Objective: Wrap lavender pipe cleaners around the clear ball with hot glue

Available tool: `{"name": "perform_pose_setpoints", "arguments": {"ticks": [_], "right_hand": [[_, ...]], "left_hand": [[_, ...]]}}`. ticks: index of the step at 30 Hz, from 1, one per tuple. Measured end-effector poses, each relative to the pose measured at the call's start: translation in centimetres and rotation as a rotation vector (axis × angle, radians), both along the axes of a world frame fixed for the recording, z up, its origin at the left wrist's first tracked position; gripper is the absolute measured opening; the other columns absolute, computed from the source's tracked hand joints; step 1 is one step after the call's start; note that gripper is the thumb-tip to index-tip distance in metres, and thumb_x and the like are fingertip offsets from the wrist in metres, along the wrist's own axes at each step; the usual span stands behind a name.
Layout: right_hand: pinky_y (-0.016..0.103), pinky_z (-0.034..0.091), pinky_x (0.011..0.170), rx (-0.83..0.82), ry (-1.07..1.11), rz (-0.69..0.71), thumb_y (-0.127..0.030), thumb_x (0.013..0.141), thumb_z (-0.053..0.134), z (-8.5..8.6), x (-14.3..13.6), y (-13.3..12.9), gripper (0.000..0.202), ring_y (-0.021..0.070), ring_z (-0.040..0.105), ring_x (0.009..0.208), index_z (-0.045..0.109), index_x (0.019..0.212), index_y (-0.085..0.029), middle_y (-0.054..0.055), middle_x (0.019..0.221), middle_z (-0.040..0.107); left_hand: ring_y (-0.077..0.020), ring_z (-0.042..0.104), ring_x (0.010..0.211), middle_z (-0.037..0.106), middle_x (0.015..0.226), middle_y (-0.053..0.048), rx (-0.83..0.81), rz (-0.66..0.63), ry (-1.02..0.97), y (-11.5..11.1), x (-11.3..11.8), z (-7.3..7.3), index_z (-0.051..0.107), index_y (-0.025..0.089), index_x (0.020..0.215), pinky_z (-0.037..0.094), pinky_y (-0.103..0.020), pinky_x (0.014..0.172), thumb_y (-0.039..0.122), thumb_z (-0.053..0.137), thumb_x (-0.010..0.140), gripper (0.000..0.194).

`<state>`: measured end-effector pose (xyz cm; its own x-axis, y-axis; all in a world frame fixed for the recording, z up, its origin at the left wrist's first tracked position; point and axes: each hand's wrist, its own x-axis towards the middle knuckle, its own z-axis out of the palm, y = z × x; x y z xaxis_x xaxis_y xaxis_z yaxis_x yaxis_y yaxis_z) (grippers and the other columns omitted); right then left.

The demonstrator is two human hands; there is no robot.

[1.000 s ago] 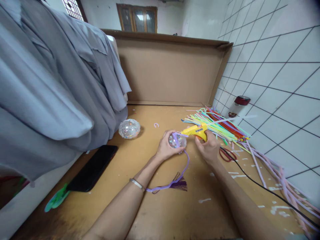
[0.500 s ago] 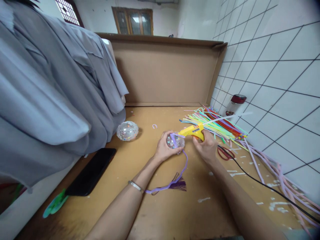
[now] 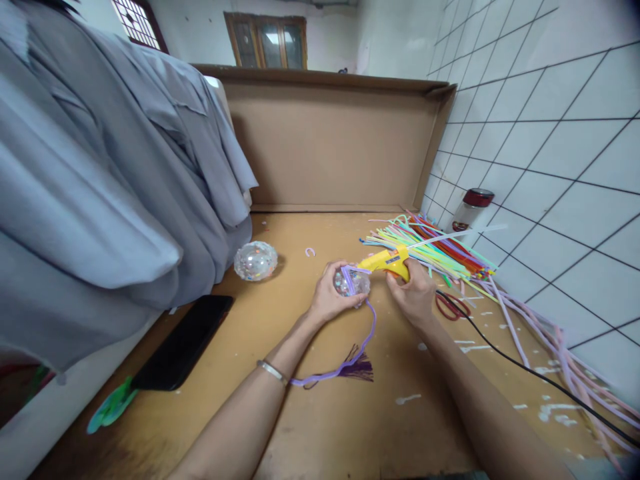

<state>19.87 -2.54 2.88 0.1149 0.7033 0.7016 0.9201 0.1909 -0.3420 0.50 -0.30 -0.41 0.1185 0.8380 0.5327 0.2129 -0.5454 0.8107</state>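
Observation:
My left hand [image 3: 330,297] is closed around a clear, speckled dome-shaped piece [image 3: 359,285] with a purple pipe cleaner [image 3: 349,280] folded across it. The rest of a purple strand [image 3: 373,327] hangs down and curves over the table toward my left wrist, passing a dark purple tassel [image 3: 359,368]. In my right hand [image 3: 417,293] is a yellow glue gun [image 3: 393,261], its nozzle pointing left at the purple strip on the dome. A long clear glue stick [image 3: 450,235] sticks out of its back. Whether nozzle and strip touch, I cannot tell.
A second clear dome [image 3: 255,261] sits left, near grey cloth [image 3: 150,167]. A black phone [image 3: 185,343] lies at the left edge. Right are bundled pipe cleaners [image 3: 435,247], red-handled scissors [image 3: 453,307], a jar [image 3: 470,210] and a black cord [image 3: 500,353]. Cardboard [image 3: 335,143] stands behind.
Almost nothing differs. Both hands, the glue gun and the dome keep their positions; the whole view has shifted very slightly.

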Motion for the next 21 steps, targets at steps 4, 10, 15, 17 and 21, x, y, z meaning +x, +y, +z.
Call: {"name": "perform_pose_setpoints", "arguments": {"ticks": [4, 10, 15, 17, 21], "right_hand": [[0.036, 0.046, 0.078, -0.001, -0.001, 0.007, -0.038, 0.080, 0.045, 0.07, 0.02, -0.01, 0.028, 0.0264, 0.060, 0.088, 0.054, 0.099, -0.019, 0.012, 0.092, 0.065], [0.035, 0.046, 0.077, 0.020, 0.006, 0.018, -0.038, 0.080, 0.046, 0.15, -0.02, -0.04, 0.028, 0.0261, 0.061, 0.086, 0.054, 0.097, -0.018, 0.012, 0.090, 0.066], [0.034, 0.046, 0.073, 0.075, -0.005, 0.022, -0.036, 0.080, 0.048, -0.22, 0.08, 0.16, 0.025, 0.0248, 0.061, 0.083, 0.054, 0.097, -0.019, 0.010, 0.087, 0.066], [0.033, 0.046, 0.070, 0.145, -0.013, 0.043, -0.036, 0.080, 0.050, -0.47, 0.18, 0.37, 0.023, 0.0241, 0.061, 0.079, 0.054, 0.095, -0.019, 0.009, 0.085, 0.066], [0.032, 0.046, 0.065, 0.288, -0.035, 0.076, -0.034, 0.080, 0.053, -0.82, 0.34, 0.71, 0.019, 0.0228, 0.062, 0.074, 0.055, 0.093, -0.020, 0.007, 0.082, 0.067]], "left_hand": [[-0.0242, 0.059, 0.112, 0.059, 0.121, -0.008, 0.006, -0.006, -0.005, 0.08, -0.04, -0.13, 0.051, 0.022, 0.116, 0.046, -0.043, 0.101, 0.029, 0.084, 0.055, 0.070], [-0.0239, 0.060, 0.110, 0.060, 0.119, -0.008, 0.004, 0.004, 0.001, 0.03, -0.02, -0.05, 0.052, 0.022, 0.116, 0.047, -0.042, 0.099, 0.029, 0.084, 0.054, 0.070], [-0.0241, 0.059, 0.110, 0.060, 0.118, -0.008, 0.017, 0.009, 0.005, -0.09, -0.03, 0.16, 0.052, 0.021, 0.116, 0.046, -0.043, 0.100, 0.028, 0.084, 0.054, 0.070], [-0.0241, 0.059, 0.110, 0.060, 0.118, -0.008, 0.017, 0.007, 0.005, -0.09, -0.03, 0.18, 0.052, 0.021, 0.116, 0.047, -0.043, 0.099, 0.028, 0.084, 0.054, 0.070], [-0.0240, 0.060, 0.109, 0.060, 0.118, -0.008, 0.031, 0.008, 0.012, -0.01, -0.01, 0.12, 0.051, 0.020, 0.116, 0.048, -0.042, 0.098, 0.028, 0.084, 0.054, 0.070]]}}
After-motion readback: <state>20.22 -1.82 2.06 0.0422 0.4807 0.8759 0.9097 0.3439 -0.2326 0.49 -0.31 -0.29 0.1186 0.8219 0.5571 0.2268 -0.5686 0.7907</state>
